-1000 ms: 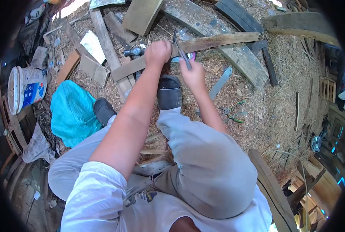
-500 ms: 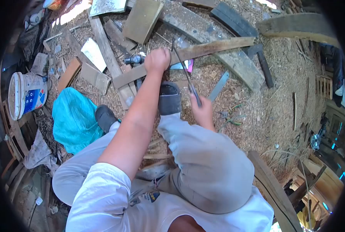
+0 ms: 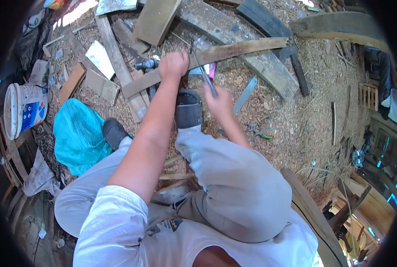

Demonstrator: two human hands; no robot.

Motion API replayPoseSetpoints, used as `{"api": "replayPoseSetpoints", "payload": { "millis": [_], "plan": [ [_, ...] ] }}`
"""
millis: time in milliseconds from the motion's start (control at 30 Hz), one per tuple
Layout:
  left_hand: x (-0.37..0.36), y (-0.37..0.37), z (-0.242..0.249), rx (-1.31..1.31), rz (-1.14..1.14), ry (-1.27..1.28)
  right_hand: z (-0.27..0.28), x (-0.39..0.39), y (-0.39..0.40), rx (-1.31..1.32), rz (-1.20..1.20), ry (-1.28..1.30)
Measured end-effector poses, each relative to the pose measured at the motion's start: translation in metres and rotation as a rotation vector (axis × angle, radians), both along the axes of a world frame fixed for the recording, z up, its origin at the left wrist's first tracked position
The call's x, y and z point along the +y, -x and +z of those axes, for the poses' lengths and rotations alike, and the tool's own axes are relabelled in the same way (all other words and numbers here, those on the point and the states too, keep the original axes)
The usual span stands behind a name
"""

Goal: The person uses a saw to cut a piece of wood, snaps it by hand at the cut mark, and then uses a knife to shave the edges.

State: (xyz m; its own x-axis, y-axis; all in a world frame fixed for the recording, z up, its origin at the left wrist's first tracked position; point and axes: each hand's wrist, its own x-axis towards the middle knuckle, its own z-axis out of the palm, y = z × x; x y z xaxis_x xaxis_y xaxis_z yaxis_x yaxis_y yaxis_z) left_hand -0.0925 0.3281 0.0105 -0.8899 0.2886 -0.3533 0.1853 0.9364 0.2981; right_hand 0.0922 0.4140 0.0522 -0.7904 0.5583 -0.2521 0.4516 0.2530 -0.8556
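A long, slightly curved wooden strip (image 3: 234, 49) lies across other boards in front of me. My left hand (image 3: 174, 65) is closed on the strip, left of its middle. In my right hand (image 3: 218, 101) is the handle of a thin saw-like tool (image 3: 203, 71); its narrow blade crosses the strip just right of my left hand. Under and beside the strip is a pink and blue object (image 3: 211, 70), partly hidden. My shoe (image 3: 188, 111) stands just below the strip.
A hammer (image 3: 300, 73) and a flat blue-grey blade (image 3: 245, 94) lie to the right, with pliers (image 3: 252, 127) below. At left are a turquoise bag (image 3: 80, 138) and a white bucket (image 3: 12, 111). Several boards and wood shavings cover the ground.
My right hand has moved up and forward with the tool, nearer to the strip. My left hand still holds the strip. The whole view has shifted slightly.
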Motion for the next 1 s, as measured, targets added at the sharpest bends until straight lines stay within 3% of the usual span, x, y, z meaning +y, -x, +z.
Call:
{"api": "replayPoseSetpoints", "payload": {
  "millis": [133,167,233,333,467,500,567,667,767,933,1000],
  "plan": [
    [0.001,0.005,0.005,0.009,-0.043,-0.026,0.005,0.000,0.020,0.084,-0.006,0.075],
    [0.000,0.003,0.003,0.015,-0.024,-0.022,-0.001,-0.003,-0.015,0.071,0.033,-0.114],
    [0.002,0.006,0.006,0.024,0.000,-0.001,0.022,-0.012,-0.060,-0.020,-0.052,0.048],
    [0.001,0.004,-0.002,0.034,-0.003,-0.010,0.022,0.003,-0.025,-0.107,0.056,-0.059],
    [-0.002,0.005,0.000,0.032,-0.004,-0.058,-0.001,0.003,0.037,-0.005,0.067,-0.036],
    [-0.001,0.004,0.002,0.047,-0.016,-0.029,0.010,-0.002,0.013,0.068,0.014,0.056],
    [0.001,0.008,-0.002,0.070,-0.034,-0.021,0.016,-0.011,-0.044,-0.061,0.023,-0.008],
    [-0.004,0.002,-0.014,0.057,-0.033,-0.011,0.011,-0.008,-0.042,-0.028,0.004,0.011],
    [-0.001,0.003,-0.002,0.058,-0.003,-0.059,-0.007,0.011,0.042,-0.028,0.039,0.017],
    [0.002,0.012,-0.007,0.093,-0.021,-0.050,0.014,-0.012,-0.047,0.083,-0.010,-0.091],
    [0.000,0.005,-0.014,0.100,-0.009,-0.022,0.026,-0.013,-0.059,0.001,-0.072,0.057]
  ]
}}
